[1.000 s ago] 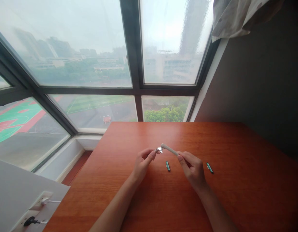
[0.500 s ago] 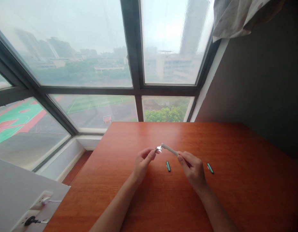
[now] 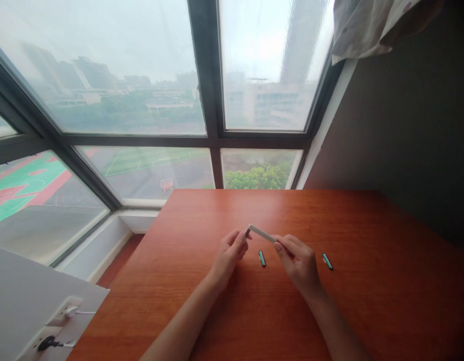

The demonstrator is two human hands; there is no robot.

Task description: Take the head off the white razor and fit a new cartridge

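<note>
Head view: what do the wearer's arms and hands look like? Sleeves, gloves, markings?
Left hand and right hand: bare, five-fingered human hands, no gloves, no rings visible. Left forearm and right forearm: slim, tapering to the wrists, no sleeve, watch, cable or marking visible. Nail detail too small to tell.

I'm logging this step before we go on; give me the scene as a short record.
Right hand: pinching the near end of a pale rod
Left hand: gripping a small dark piece at the rod's bent far end
Left green piece: on the table, between the hands
Right green piece: on the table, right of the right hand
</note>
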